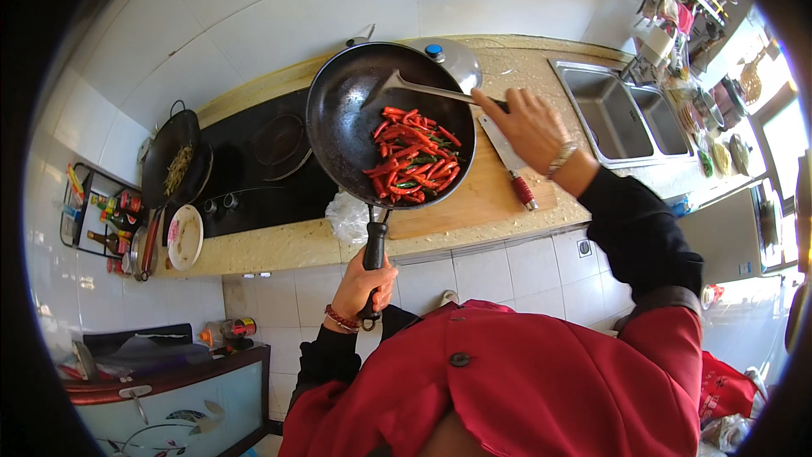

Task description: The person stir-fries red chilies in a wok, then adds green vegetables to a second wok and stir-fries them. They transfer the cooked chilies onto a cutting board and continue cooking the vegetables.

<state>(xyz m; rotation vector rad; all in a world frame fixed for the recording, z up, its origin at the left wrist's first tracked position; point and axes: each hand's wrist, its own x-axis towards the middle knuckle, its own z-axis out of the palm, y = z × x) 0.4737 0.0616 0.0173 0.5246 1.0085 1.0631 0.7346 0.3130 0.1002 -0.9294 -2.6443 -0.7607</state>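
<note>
My left hand [363, 289] is closed around the black handle of a dark wok [342, 120], which is held up over the counter. Red chili peppers [415, 155], with a few green ones among them, lie in the wok's lower right side. My right hand [530, 130] grips the dark handle of a metal wok spatula [431, 89]; its blade rests in or just above the upper part of the wok. Below my right hand a cleaver [521, 189] with a red handle lies on a wooden cutting board [444, 219], which the wok partly covers.
A black cooktop [254, 158] is left of the wok. Farther left stand a second pan [168, 139] with food scraps and a white plate [185, 238]. A pot lid [460, 63] lies behind the wok, a plastic bag [346, 216] at the front edge, a double sink [609, 114] at right.
</note>
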